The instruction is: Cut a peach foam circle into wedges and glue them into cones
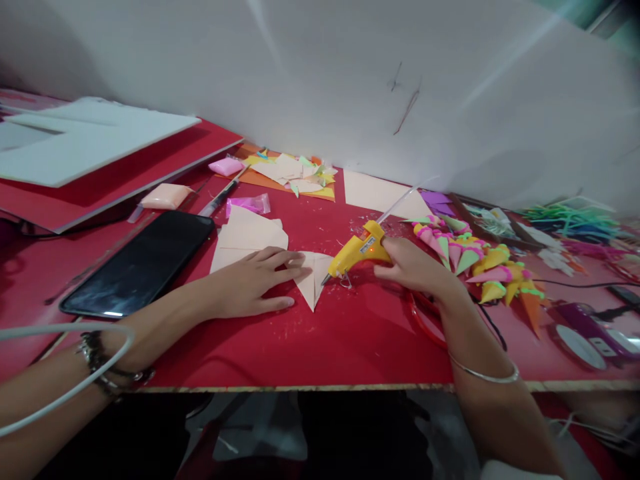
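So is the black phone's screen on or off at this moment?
Off. The phone lies flat on the red table beside the left hand, its screen dark, showing only faint reflections, no lit content.

Red desk, wood-trimmed front edge. Black phone lying flat toward the left end. Cream paper triangle mid-desk, more cream sheets just behind it. Paper scraps along the back edge. Row of coloured paper cones toward the right end.
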A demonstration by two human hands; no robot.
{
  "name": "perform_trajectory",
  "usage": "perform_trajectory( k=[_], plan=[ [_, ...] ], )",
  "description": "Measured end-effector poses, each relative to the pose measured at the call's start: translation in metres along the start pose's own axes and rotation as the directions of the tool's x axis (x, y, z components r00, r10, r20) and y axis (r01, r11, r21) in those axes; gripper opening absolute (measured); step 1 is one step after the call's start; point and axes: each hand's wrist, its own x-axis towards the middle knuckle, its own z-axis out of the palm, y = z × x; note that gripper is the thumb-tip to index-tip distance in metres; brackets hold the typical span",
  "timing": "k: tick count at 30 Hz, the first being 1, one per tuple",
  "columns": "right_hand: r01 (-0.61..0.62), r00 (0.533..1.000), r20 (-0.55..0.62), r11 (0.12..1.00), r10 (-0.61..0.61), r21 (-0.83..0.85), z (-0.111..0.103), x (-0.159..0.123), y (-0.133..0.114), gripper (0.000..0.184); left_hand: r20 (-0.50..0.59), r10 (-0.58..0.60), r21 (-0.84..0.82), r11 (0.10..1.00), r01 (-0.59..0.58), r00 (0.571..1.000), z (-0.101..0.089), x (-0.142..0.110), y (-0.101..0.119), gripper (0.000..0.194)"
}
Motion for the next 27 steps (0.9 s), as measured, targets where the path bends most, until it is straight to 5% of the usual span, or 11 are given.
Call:
perform_trajectory(
  k=[27],
  plan=[
    [-0.142,0.983,-0.126,0.987,0.133,-0.07,0.009,0.005,0.023,0.016,-0.01,-0.012,-0.027,1.0,0.011,1.0,-0.001,0.0,0.001,0.05]
  ],
)
